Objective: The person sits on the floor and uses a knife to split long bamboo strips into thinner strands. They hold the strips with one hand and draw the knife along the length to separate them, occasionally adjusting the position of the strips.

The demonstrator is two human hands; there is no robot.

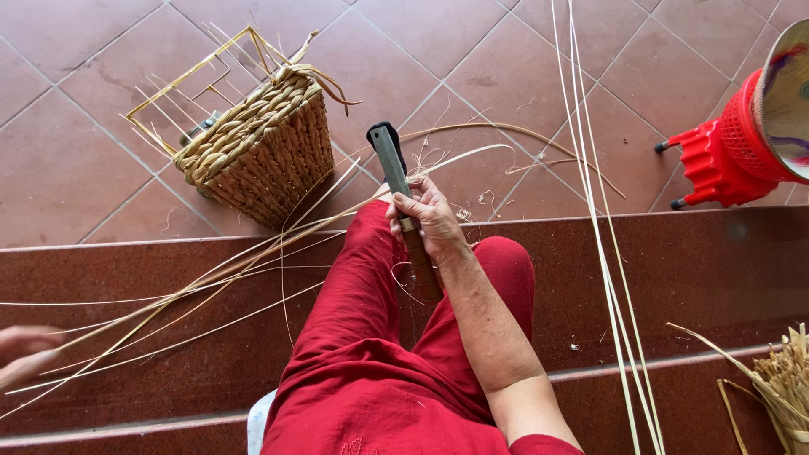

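A: What's in view?

B: Head cam looking down. Person in red trousers (362, 362) sits on a dark red step (674, 270), tiled floor (84, 101) beyond. Right hand (430, 217) is closed around a knife (403, 211): brown wooden handle, grey blade pointing away, tip w/ a dark cap, far of the knee. Thumb side presses a thin cane strip (253, 253) against the blade.

A: And the left hand?

B: Left hand (21, 354) sits at the near-left edge, blurred; looks closed on the far ends of the strips, but can't tell for sure. Strips fan from it across the step up to the blade.

A: Other stuff?

B: Woven basket (261, 143), unfinished, bare stakes up top, on the floor far left. Long pale canes (602, 253) run near-to-far on the right. Red plastic stool (725, 152) tipped at far right, fibre bundle (784, 379) at near right.

A: What might go wrong?

B: My read: blade works right above the thigh, so a slip could nick leg or thumb. Uneven pull from the left could snap or split the strip off-line. Loose strips crossing the step may snag, tangle.
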